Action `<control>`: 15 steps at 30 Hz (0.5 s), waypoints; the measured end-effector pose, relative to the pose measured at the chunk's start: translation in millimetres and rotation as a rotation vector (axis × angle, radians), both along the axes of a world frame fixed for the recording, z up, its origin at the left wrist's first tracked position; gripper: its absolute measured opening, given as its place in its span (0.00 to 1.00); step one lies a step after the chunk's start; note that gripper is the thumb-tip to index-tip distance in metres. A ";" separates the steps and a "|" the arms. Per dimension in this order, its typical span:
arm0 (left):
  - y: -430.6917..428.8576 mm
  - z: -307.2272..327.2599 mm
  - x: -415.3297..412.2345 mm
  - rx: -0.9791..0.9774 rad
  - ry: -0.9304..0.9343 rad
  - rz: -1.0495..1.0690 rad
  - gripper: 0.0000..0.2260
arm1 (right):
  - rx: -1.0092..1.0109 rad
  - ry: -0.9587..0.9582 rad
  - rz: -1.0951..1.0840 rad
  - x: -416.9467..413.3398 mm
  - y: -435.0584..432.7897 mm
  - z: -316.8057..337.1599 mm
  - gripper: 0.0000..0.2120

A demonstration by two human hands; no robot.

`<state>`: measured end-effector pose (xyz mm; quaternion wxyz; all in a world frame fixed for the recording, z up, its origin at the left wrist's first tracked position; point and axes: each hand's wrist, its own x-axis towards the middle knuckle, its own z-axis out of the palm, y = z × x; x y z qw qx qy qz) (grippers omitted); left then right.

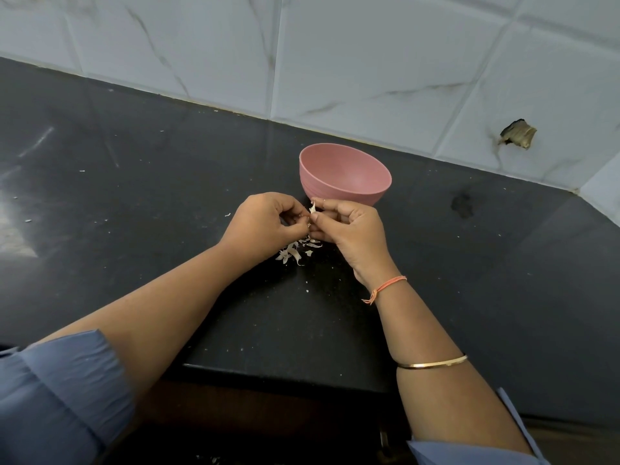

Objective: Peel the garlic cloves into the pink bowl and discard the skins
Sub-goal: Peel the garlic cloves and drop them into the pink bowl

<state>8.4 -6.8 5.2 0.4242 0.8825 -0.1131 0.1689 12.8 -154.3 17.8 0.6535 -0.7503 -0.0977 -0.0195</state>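
A dark stone tabletop (134,162) meets a pale marble-tiled wall (369,62), with peeling under way in front of the pink bowl (339,193).

The bowl stands toward the tabletop's back edge, and no peeled clove shows in the part of its inside that can be seen, so the work looks to be in its early part. Just in front of it, the left hand (260,223) pinches a garlic clove (310,226), mostly hidden between the fingertips. The right hand (352,229) pinches a strip of skin (313,208) that stands up from the clove. Loose skins (297,251) lie on the tabletop under the hands, not yet discarded. A dark stain (463,204) marks the tabletop toward the right corner and a broken hole (516,134) shows in the wall. Nothing lies between the hands and the bowl.
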 end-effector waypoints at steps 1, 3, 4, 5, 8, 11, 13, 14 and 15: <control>-0.3 -0.1 0.2 0.007 -0.001 0.006 0.04 | -0.017 -0.011 -0.005 0.3 0.1 -0.2 0.13; -0.7 -0.2 0.7 0.015 -0.001 0.023 0.03 | -0.046 -0.035 -0.017 1.2 0.2 -0.8 0.12; -0.4 0.0 1.0 0.015 -0.003 0.038 0.02 | -0.063 -0.046 -0.027 1.6 0.0 -1.2 0.11; 0.7 0.3 1.6 0.007 -0.007 0.058 0.02 | -0.079 -0.056 -0.038 1.7 -0.5 -1.3 0.10; 5.3 1.0 4.5 -0.041 -0.023 0.128 0.02 | -0.107 -0.063 -0.043 1.8 -1.9 -1.3 0.06; 6.6 0.7 6.1 -0.062 -0.030 0.184 0.02 | -0.126 -0.076 -0.024 1.2 -2.4 -0.7 0.07; 7.3 1.1 6.3 -0.092 -0.033 0.231 0.03 | -0.152 -0.098 -0.030 1.5 -2.7 -1.0 0.07; 7.9 1.4 6.4 -0.117 -0.033 0.252 0.03 | -0.165 -0.112 -0.041 1.8 -3.1 -1.3 0.07; 8.6 1.1 6.6 -0.142 -0.029 0.266 0.04 | -0.174 -0.124 -0.054 2.2 -3.6 -1.8 0.07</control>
